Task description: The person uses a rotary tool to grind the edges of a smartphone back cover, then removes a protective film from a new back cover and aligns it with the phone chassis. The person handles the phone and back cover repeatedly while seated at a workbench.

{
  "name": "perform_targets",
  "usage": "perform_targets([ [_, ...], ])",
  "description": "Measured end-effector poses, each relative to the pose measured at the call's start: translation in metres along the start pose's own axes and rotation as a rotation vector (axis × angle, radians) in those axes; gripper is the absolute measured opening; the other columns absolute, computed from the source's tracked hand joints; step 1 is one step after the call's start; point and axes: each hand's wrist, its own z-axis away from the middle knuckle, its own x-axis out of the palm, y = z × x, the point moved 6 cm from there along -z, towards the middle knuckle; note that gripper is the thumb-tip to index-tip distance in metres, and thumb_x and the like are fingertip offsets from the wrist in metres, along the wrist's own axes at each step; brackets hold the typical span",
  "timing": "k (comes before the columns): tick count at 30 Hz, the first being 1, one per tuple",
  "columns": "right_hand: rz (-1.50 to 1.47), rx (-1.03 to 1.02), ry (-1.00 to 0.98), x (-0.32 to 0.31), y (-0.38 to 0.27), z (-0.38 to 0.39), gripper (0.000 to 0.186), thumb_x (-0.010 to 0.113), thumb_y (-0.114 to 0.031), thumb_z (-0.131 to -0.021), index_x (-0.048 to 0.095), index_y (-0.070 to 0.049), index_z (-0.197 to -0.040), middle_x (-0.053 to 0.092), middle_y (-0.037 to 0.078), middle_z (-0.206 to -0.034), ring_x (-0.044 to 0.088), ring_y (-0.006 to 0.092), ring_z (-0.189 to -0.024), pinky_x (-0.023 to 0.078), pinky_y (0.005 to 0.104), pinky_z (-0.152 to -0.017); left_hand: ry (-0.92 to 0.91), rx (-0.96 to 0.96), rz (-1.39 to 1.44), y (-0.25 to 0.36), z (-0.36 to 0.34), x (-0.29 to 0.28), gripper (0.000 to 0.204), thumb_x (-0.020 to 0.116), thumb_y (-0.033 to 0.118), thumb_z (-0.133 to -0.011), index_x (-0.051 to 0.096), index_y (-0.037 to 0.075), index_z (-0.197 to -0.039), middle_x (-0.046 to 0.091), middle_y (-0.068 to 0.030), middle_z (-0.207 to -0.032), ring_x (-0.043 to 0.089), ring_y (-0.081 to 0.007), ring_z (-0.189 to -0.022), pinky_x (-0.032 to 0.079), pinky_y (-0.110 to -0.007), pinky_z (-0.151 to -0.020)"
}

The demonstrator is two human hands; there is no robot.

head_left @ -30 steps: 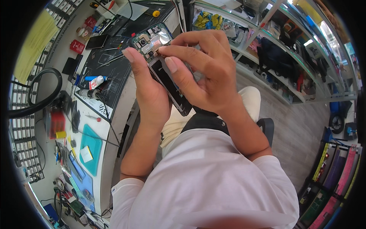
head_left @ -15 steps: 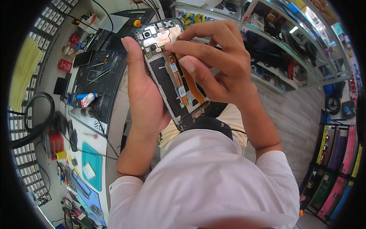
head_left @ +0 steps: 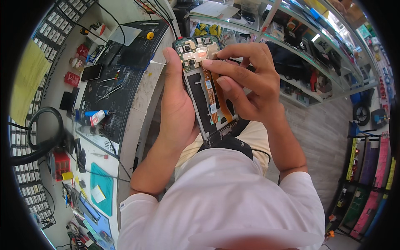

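Note:
An opened smartphone (head_left: 195,89) lies tilted in my left hand (head_left: 177,100), its bare inner side facing up. The palm and thumb cradle its left long edge. At its top sits the circuit board (head_left: 196,53) with two camera modules and metal shields. Orange flex cables (head_left: 211,93) run from the board down the dark middle to the bottom end. My right hand (head_left: 254,81) is over the phone's right side, index and middle fingertips touching the lower right of the board near the cable's top end. Its thumb hangs apart from the fingers, with nothing visible between them.
A workbench on the left carries a black mat (head_left: 118,89), tweezers (head_left: 109,92), a glue tube (head_left: 97,118) and a teal mat (head_left: 101,187). A black hose loop (head_left: 60,133) juts in there. Glass display shelves (head_left: 287,62) stand ahead right.
Both hands and the phone have shifted right and slightly nearer to me. The right fingertips stay on the same area of the board.

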Motion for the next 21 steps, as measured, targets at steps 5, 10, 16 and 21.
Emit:
perform_targets([
  [5, -0.052, 0.005, -0.012, 0.0, 0.004, 0.004, 0.029, 0.067, -0.019, -0.093, 0.081, -0.012, -0.117, 0.07, 0.011, -0.112, 0.058, 0.0205, -0.091, 0.045, 0.0297, -0.073, 0.014, 0.045, -0.044, 0.002, 0.0, -0.001, 0.08, 0.028, 0.071, -0.105, 0.056, 0.002, -0.134, 0.068, -0.013, -0.121, 0.071, -0.0196, -0.108, 0.059, -0.034, -0.094],
  [10, -0.103, 0.042, -0.022, 0.001, 0.006, 0.008, 0.03, 0.065, -0.019, -0.097, 0.078, -0.009, -0.122, 0.066, 0.014, -0.116, 0.062, 0.0218, -0.095, 0.049, 0.0298, -0.078, 0.034, 0.017, -0.131, -0.001, -0.001, -0.001, 0.08, 0.032, 0.075, -0.103, 0.056, 0.005, -0.133, 0.068, -0.0095, -0.118, 0.069, -0.0152, -0.107, 0.058, -0.031, -0.091],
  [16, -0.123, 0.071, -0.001, 0.0, 0.008, 0.009, 0.032, 0.067, -0.015, -0.094, 0.077, -0.013, -0.125, 0.065, 0.012, -0.116, 0.059, 0.0217, -0.097, 0.047, 0.0316, -0.079, 0.028, -0.001, -0.147, -0.001, -0.002, 0.006, 0.082, 0.031, 0.075, -0.102, 0.056, 0.004, -0.135, 0.066, -0.0108, -0.123, 0.067, -0.017, -0.112, 0.056, -0.031, -0.095],
  [21, -0.078, 0.074, -0.018, -0.006, 0.011, 0.01, 0.032, 0.065, -0.015, -0.095, 0.077, -0.012, -0.125, 0.065, 0.013, -0.117, 0.06, 0.0225, -0.099, 0.048, 0.0314, -0.08, 0.036, 0.01, -0.098, -0.003, -0.008, 0.01, 0.083, 0.027, 0.072, -0.105, 0.059, 0.0, -0.131, 0.07, -0.0167, -0.121, 0.072, -0.0231, -0.107, 0.061, -0.038, -0.092],
])
